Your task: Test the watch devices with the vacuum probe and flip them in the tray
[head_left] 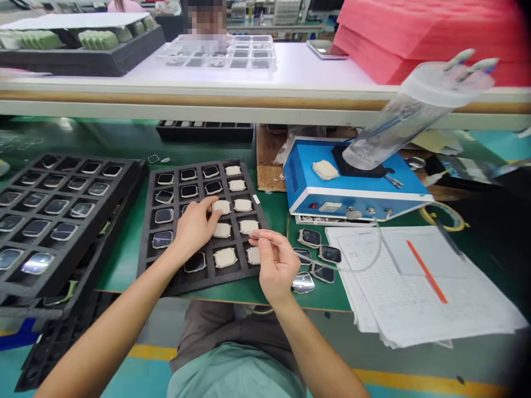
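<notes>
My left hand (194, 225) reaches over a black foam tray (186, 284), its thumb and index finger closed on the edges of a cream watch case (221, 207) in one compartment. My right hand (279, 264) pinches the end of a thin clear tube (315, 261), close to another cream watch case (249, 227) in the right column. The tube curves back to a blue box (357, 193) with knobs on its front. Dark-screened watch cases (189, 191) fill other compartments on the tray's left side. Several loose watch cases (310, 238) lie right of my right hand.
Stacked black trays (110, 188) of watch cases stand at left. Papers (431, 309) with an orange stick (427, 271) lie at right, near a tape roll (442, 216). A clear cylinder (385, 127) leans above the blue box. A shelf (290, 99) crosses the bench; a person sits beyond.
</notes>
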